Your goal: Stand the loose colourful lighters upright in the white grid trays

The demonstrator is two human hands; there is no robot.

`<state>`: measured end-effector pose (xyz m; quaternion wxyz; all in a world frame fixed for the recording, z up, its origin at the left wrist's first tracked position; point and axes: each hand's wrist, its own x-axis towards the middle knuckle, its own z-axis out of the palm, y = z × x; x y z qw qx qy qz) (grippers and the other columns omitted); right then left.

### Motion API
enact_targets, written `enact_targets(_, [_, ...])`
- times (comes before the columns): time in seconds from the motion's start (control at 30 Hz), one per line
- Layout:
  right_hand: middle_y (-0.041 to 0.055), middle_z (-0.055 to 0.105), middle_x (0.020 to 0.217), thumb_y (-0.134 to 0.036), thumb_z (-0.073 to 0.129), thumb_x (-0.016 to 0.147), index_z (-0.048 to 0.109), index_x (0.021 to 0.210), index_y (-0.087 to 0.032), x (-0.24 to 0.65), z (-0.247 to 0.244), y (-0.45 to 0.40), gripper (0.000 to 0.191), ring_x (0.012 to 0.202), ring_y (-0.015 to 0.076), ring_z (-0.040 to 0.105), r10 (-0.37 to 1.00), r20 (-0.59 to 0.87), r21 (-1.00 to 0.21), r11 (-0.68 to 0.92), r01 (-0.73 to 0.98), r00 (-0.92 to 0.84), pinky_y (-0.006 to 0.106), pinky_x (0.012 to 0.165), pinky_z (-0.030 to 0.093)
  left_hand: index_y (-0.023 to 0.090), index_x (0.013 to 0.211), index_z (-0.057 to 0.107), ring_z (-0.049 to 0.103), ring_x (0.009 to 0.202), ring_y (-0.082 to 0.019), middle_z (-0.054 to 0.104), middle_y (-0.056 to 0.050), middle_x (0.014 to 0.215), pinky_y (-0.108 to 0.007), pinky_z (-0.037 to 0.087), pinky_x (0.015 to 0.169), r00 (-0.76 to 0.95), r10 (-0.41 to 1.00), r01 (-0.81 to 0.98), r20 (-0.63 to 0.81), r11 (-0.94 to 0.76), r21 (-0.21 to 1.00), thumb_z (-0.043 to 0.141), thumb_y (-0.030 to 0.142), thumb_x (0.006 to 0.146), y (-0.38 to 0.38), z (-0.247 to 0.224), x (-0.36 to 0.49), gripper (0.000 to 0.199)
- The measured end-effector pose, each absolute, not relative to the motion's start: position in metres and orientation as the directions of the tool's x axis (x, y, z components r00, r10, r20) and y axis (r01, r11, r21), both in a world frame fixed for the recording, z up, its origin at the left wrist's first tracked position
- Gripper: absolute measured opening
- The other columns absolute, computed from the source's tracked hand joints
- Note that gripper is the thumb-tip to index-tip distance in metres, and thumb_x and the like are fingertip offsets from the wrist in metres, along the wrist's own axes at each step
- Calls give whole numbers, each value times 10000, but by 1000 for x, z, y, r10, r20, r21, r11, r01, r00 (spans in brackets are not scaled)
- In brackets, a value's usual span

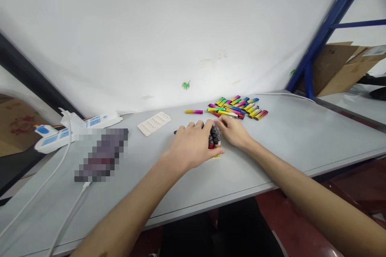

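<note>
Your forearms (269, 160) lead to left fingers (199, 127) half-spread over black-topped lighters (216, 136), right fingers (224, 121) curled beside, holds unclear: press evenly.

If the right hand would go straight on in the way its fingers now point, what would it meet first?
The right hand would probably meet the black-topped pieces first, then the left hand. Whether it touches the pieces now is unclear.

Glossy, metallic-looking casings (228, 114); smooth, satin tabletop (304, 128)
</note>
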<state>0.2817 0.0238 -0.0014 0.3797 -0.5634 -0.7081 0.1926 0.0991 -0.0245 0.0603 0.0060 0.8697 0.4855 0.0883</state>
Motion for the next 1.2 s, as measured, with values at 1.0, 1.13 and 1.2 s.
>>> enact_targets(1.0, [102, 622, 957, -497, 490, 962, 583, 796, -195, 243, -9, 35, 358, 900, 250, 564, 825, 427, -173, 476, 862, -370, 383, 826, 410, 275, 1241, 494, 657, 861, -331, 681, -111, 1055, -399, 466, 700, 103, 987, 992, 125, -94, -80, 479, 783, 763, -9, 65, -10, 697])
enact_targets(1.13, [83, 631, 843, -508, 402, 996, 511, 600, -203, 272, -6, 27, 512, 846, 223, 562, 855, 417, -268, 438, 858, -307, 341, 717, 374, 260, 1292, 475, 666, 836, -328, 701, -118, 992, -383, 467, 692, 82, 989, 992, 126, -68, -107, 461, 822, 739, 26, 68, -19, 788])
enact_targets(1.2, [72, 628, 787, -535, 395, 990, 488, 557, -202, 278, -3, 27, 554, 794, 207, 559, 877, 410, -329, 397, 857, -249, 326, 649, 338, 267, 1299, 468, 667, 862, -326, 709, -110, 1011, -376, 462, 692, 121, 984, 987, 132, -105, -118, 472, 812, 743, 45, 70, -23, 778])
